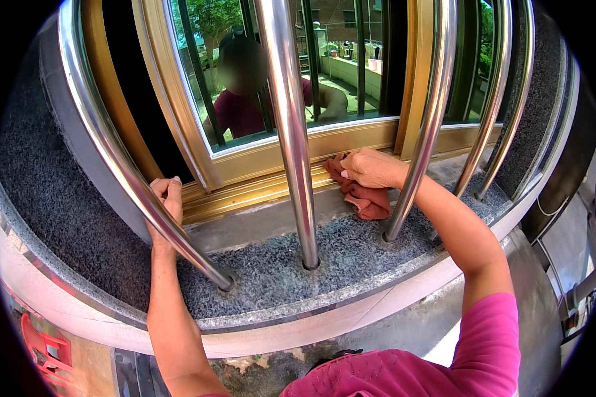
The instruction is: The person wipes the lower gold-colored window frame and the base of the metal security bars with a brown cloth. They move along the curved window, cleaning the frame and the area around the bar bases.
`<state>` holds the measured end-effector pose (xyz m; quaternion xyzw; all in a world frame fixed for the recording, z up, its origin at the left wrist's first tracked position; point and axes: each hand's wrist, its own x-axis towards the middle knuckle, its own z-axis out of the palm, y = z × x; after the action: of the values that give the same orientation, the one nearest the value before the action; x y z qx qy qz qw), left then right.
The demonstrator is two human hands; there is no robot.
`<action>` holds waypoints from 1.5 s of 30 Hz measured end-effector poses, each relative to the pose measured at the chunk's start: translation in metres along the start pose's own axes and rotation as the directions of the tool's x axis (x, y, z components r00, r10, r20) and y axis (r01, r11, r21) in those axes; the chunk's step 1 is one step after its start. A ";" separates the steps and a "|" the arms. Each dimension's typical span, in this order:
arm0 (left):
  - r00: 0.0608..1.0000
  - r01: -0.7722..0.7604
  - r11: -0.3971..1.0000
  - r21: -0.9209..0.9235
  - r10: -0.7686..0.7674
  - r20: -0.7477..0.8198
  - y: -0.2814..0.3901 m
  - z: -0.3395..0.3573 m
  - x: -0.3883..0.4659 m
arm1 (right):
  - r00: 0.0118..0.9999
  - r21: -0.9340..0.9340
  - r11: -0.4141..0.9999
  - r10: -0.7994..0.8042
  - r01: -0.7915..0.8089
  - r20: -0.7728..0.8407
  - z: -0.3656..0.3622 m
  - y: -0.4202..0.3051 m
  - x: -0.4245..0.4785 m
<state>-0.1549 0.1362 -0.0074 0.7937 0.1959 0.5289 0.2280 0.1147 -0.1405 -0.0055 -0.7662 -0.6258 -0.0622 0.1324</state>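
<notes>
Reaching between two metal bars, my right hand grips a reddish-brown cloth against the lower track of a gold-coloured window frame. Part of the cloth hangs over the grey ledge beside the track. My left hand is at the frame's lower left corner, behind the leftmost bar, with its fingers bent; the bar hides part of the hand, and I cannot tell whether it holds the frame. The window glass above reflects a person in a dark red shirt.
Curved stainless steel bars, among them a middle one, stand in a speckled granite sill between me and the window. A granite side wall rises at the left. A red plastic chair is at the lower left, below the sill.
</notes>
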 end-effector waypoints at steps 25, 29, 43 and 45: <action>0.994 -0.104 0.994 -0.017 0.104 -0.024 0.013 0.001 -0.001 | 0.951 -0.547 0.792 0.309 -0.271 -0.025 -0.017 0.026 -0.021; 0.995 -0.101 0.994 -0.034 0.100 -0.023 0.020 0.002 0.002 | 0.970 -0.403 0.882 0.217 -0.244 -0.112 -0.006 0.033 -0.023; 0.997 -0.075 0.996 0.046 0.075 0.003 0.036 0.002 0.002 | 0.982 -0.141 0.989 -0.061 0.036 -0.179 0.016 0.000 0.012; 0.998 -0.059 0.998 0.026 0.059 -0.004 0.036 0.002 0.002 | 0.984 -0.084 0.992 -0.107 0.096 -0.145 0.015 -0.011 0.021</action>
<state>-0.1495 0.1076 0.0135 0.8007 0.1796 0.5348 0.2016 0.1075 -0.1148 -0.0128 -0.7309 -0.6497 -0.1498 0.1461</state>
